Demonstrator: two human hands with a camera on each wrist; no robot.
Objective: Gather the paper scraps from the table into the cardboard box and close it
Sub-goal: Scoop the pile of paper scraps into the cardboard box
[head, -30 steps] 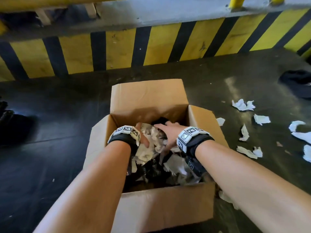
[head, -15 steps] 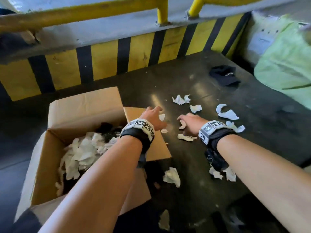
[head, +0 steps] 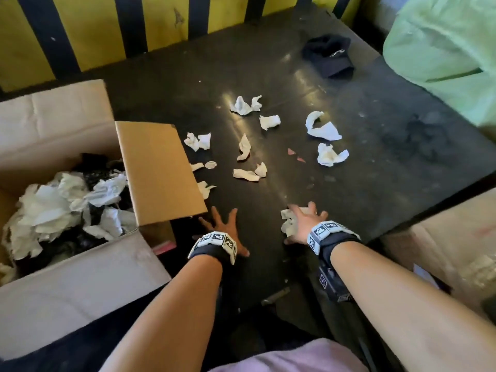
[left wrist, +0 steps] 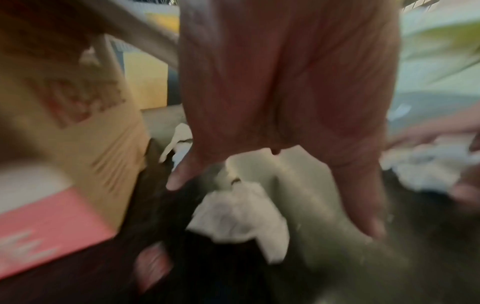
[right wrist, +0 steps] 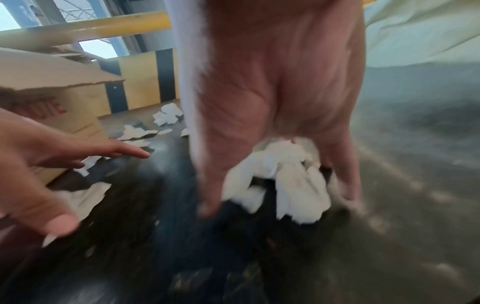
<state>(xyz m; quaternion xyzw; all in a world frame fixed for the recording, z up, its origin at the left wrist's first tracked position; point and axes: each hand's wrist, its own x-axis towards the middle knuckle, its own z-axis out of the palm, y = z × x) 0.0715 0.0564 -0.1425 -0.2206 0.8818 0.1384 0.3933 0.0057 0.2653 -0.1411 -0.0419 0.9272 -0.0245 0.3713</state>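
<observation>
The open cardboard box [head: 88, 280] stands at the left, holding white paper scraps [head: 53, 205]; its right flap [head: 161, 170] leans out over the dark table [head: 375, 157]. Several more scraps [head: 324, 130] lie scattered across the table's middle. My left hand [head: 220, 224] hovers just past the flap's near corner with its fingers spread; the left wrist view shows a white scrap [left wrist: 239, 214] beneath the left hand [left wrist: 272, 195]. My right hand [head: 303, 218] lies splayed over a small heap of scraps [head: 287, 224], and in the right wrist view its fingers [right wrist: 207, 195] straddle that heap [right wrist: 283, 176].
A black cap [head: 327, 56] lies at the table's far side, with a pale green bag [head: 442, 49] at the far right. Another cardboard box [head: 442, 251] stands beyond the table's right front edge. A yellow and black striped barrier [head: 94, 30] runs along the back.
Both hands came out of the box, went right over the scattered scraps, then drew back toward the near edge. The right hand now covers a heap of scraps.
</observation>
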